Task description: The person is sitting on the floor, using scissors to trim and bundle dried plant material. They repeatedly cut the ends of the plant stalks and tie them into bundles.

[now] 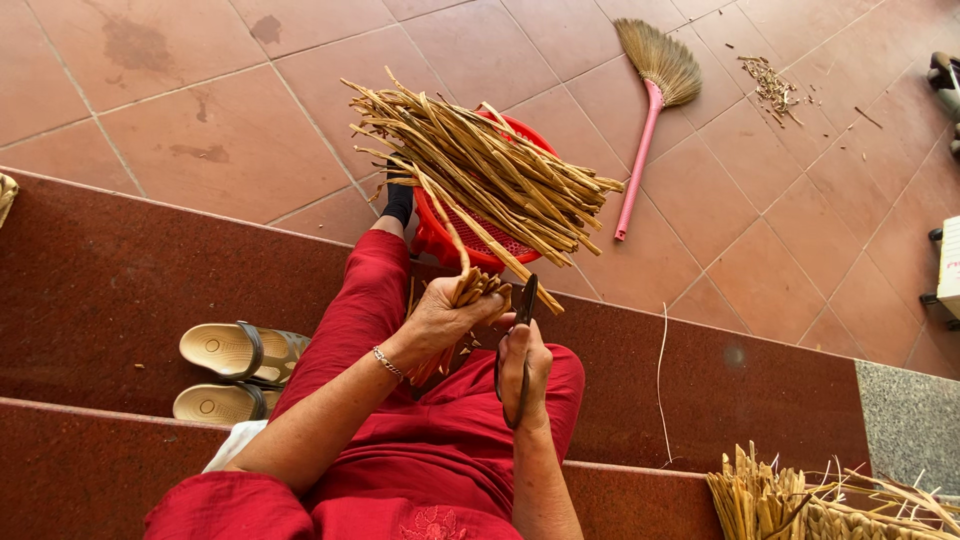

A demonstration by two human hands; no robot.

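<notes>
A: I'm watching the bundle of dried straw stalks (480, 170) fanning out over the red basket (440, 238), just past the step's (120, 270) edge. The left hand (440, 318) is clamping the stalk ends tight.

B: I'm seeing the right hand (524, 362) wrapped around black scissors (521, 330). I'd be squaring those tan, flat, brittle ends before cutting.
</notes>
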